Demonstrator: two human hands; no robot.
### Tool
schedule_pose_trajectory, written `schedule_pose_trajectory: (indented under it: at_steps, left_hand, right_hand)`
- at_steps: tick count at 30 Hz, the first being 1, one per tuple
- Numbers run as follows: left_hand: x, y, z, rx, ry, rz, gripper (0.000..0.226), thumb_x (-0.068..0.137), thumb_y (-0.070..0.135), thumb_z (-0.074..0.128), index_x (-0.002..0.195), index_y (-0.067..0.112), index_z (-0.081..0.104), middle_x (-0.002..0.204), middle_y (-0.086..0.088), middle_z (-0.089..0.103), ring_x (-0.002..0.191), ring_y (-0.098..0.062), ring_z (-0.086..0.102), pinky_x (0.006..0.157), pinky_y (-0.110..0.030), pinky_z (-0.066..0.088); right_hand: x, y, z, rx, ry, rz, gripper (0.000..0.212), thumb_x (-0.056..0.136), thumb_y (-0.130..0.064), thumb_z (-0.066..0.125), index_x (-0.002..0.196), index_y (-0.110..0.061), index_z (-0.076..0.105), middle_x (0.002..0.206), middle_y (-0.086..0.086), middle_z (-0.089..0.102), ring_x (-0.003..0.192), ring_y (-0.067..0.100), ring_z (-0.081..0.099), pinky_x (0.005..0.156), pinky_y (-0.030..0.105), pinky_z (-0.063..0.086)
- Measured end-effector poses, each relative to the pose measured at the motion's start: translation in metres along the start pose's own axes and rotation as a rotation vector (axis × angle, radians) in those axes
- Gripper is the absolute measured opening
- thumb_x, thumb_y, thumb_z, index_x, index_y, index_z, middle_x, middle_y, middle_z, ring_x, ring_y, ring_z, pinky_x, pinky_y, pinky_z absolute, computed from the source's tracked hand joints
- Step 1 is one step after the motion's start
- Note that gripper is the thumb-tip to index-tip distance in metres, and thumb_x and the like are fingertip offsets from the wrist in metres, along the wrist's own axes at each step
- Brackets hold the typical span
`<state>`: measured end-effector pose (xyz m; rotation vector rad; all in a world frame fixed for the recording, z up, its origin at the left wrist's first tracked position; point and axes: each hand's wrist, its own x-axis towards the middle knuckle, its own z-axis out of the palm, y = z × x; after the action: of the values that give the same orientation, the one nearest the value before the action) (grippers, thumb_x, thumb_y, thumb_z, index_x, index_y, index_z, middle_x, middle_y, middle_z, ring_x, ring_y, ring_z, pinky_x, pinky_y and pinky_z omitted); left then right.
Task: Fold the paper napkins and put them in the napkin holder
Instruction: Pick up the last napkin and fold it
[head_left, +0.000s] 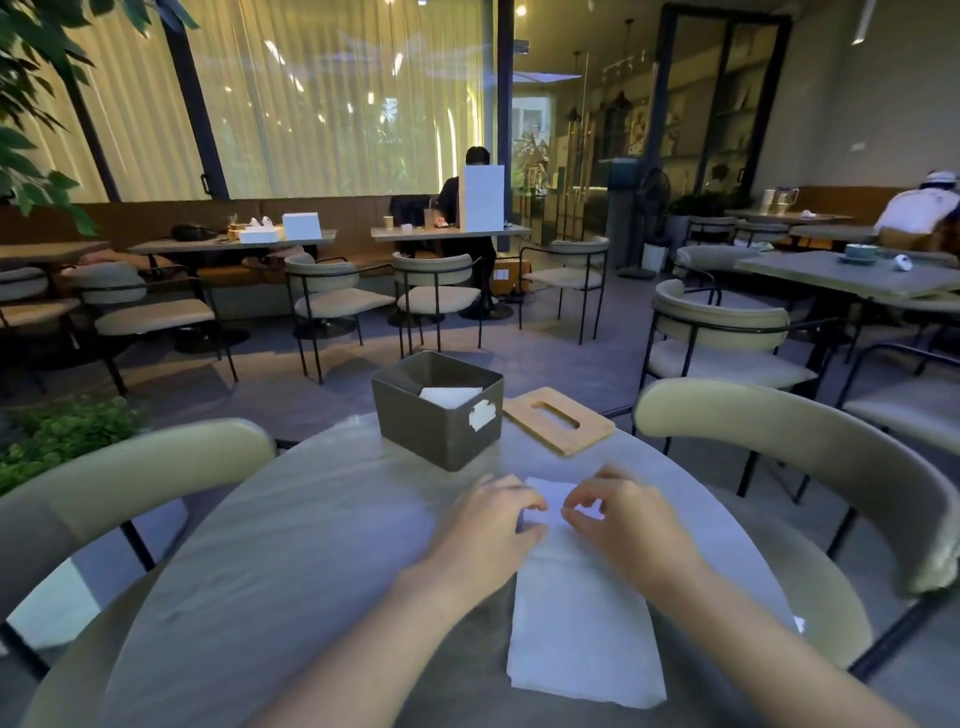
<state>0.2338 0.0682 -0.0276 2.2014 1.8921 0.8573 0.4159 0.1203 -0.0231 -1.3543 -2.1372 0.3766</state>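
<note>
A white paper napkin (582, 623) lies flat on the round table (291, 545), stretching from near me toward the middle. My left hand (493, 525) and my right hand (618, 519) both pinch its far edge, fingers curled on the paper. Beyond them stands the dark box-shaped napkin holder (441, 415), open at the top, with a folded white napkin (448, 396) inside. A torn pale label sits on the holder's right face.
The holder's wooden lid (558, 420) with a slot lies on the table right of the holder. Beige chairs (789, 441) ring the table on both sides. Other café tables, chairs and seated people fill the room behind.
</note>
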Motion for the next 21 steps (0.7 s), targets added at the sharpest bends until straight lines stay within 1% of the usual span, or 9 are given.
schedule_pose_trajectory:
  at_steps: [2, 6, 9, 11, 14, 17, 18, 19, 21]
  left_hand:
    - [0.000, 0.002, 0.006, 0.034, -0.006, -0.007, 0.024, 0.095, 0.032, 0.063, 0.115, 0.026, 0.076, 0.101, 0.007, 0.064, 0.099, -0.020, 0.053, 0.090, -0.035, 0.046]
    - [-0.001, 0.005, 0.011, 0.016, 0.018, -0.021, 0.012, 0.095, 0.030, 0.065, 0.098, 0.026, 0.076, 0.090, 0.017, 0.052, 0.093, -0.016, 0.051, 0.088, -0.034, 0.045]
    - [-0.004, 0.005, 0.012, 0.022, 0.036, -0.009, 0.012, 0.095, 0.022, 0.063, 0.088, 0.025, 0.072, 0.088, 0.017, 0.054, 0.088, -0.016, 0.052, 0.088, -0.035, 0.046]
    - [-0.007, 0.003, 0.011, 0.027, 0.071, -0.009, 0.014, 0.094, 0.019, 0.060, 0.086, 0.025, 0.070, 0.090, 0.015, 0.059, 0.091, -0.018, 0.052, 0.084, -0.035, 0.046]
    - [-0.012, -0.003, 0.000, -0.026, 0.175, -0.053, 0.015, 0.094, 0.018, 0.058, 0.085, 0.024, 0.068, 0.089, 0.013, 0.060, 0.091, -0.015, 0.051, 0.076, -0.033, 0.047]
    - [-0.016, -0.011, -0.016, -0.075, 0.246, -0.089, 0.015, 0.094, 0.021, 0.059, 0.082, 0.028, 0.065, 0.086, 0.014, 0.057, 0.088, -0.010, 0.048, 0.070, -0.030, 0.047]
    - [-0.017, -0.013, -0.021, -0.083, 0.263, -0.103, 0.015, 0.094, 0.022, 0.059, 0.082, 0.029, 0.064, 0.086, 0.014, 0.058, 0.088, -0.009, 0.049, 0.070, -0.028, 0.047]
    - [-0.019, -0.015, -0.025, -0.101, 0.277, -0.124, 0.016, 0.094, 0.022, 0.059, 0.081, 0.030, 0.064, 0.087, 0.014, 0.059, 0.089, -0.008, 0.050, 0.069, -0.026, 0.047]
    - [-0.020, -0.018, -0.032, -0.169, 0.317, -0.178, 0.017, 0.093, 0.020, 0.061, 0.080, 0.030, 0.067, 0.087, 0.013, 0.061, 0.091, -0.007, 0.052, 0.069, -0.020, 0.042]
  right_hand:
    - [-0.006, 0.007, 0.001, -0.050, 0.000, -0.010, 0.010, 0.085, -0.027, 0.071, 0.079, -0.027, 0.079, 0.087, -0.008, 0.064, 0.079, 0.016, 0.062, 0.070, 0.030, 0.051]
    - [-0.010, 0.011, 0.002, -0.049, -0.002, -0.035, 0.011, 0.085, -0.025, 0.070, 0.080, -0.028, 0.079, 0.081, -0.012, 0.063, 0.082, 0.015, 0.060, 0.077, 0.032, 0.051]
    - [-0.009, 0.012, 0.004, -0.032, -0.013, -0.040, 0.009, 0.085, -0.026, 0.072, 0.083, -0.030, 0.080, 0.087, -0.013, 0.064, 0.085, 0.015, 0.061, 0.079, 0.035, 0.053]
    - [-0.006, 0.011, 0.002, 0.040, 0.018, 0.014, 0.009, 0.087, -0.034, 0.075, 0.095, -0.033, 0.078, 0.100, -0.011, 0.062, 0.090, 0.014, 0.060, 0.079, 0.033, 0.051]
    - [-0.001, 0.009, -0.002, 0.201, 0.078, 0.136, 0.038, 0.088, -0.045, 0.073, 0.123, -0.031, 0.066, 0.113, -0.009, 0.059, 0.091, 0.007, 0.060, 0.076, 0.024, 0.045]
    - [0.003, -0.003, -0.005, 0.367, -0.026, 0.255, 0.063, 0.087, -0.056, 0.069, 0.140, -0.025, 0.053, 0.110, -0.007, 0.067, 0.093, 0.008, 0.065, 0.078, 0.028, 0.052]
    - [0.003, -0.009, -0.005, 0.430, -0.074, 0.295, 0.067, 0.087, -0.056, 0.068, 0.142, -0.023, 0.050, 0.108, -0.005, 0.070, 0.090, 0.012, 0.067, 0.078, 0.031, 0.056]
    - [0.004, -0.016, -0.004, 0.500, -0.109, 0.335, 0.066, 0.088, -0.055, 0.069, 0.142, -0.021, 0.050, 0.105, -0.003, 0.073, 0.080, 0.014, 0.069, 0.072, 0.031, 0.058]
    - [0.005, -0.027, -0.002, 0.629, -0.142, 0.404, 0.059, 0.088, -0.051, 0.071, 0.136, -0.022, 0.053, 0.090, 0.003, 0.075, 0.056, 0.017, 0.061, 0.057, 0.027, 0.054]
